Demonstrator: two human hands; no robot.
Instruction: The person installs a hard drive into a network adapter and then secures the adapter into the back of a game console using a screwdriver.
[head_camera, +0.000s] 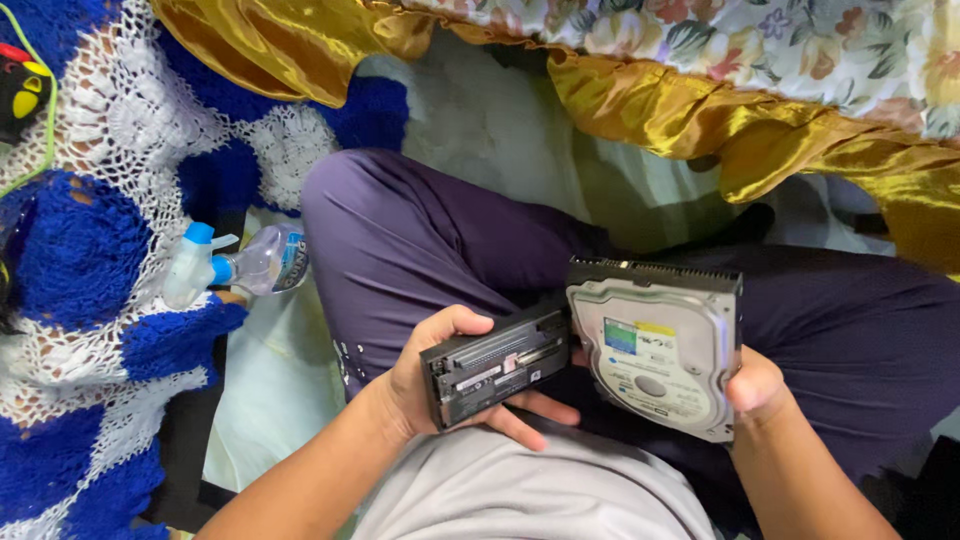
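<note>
The blue-and-white crocheted blanket is the largest thing, spread well to the left of the silver metal hard disk drive that serves as landmark here. Above and behind the drive hangs a shiny gold satin cloth under a floral-printed fabric. Directly under the drive lie the person's crossed legs in dark purple trousers, which make a lap to work over.

The drive itself stands tilted, label face toward the camera, probably so that its connector edge can be seen. The right hand grips it from the right edge, thumb curled over the rim; the remaining fingers are hidden behind the casing.

Just left of the drive, almost touching it, is a small black rectangular adapter dock with a slotted connector. The left hand cradles it, fingers wrapped underneath and thumb over the top, slot facing up.

Far left of the drive, a clear plastic bottle with a blue cap lies on its side against the blanket.
</note>
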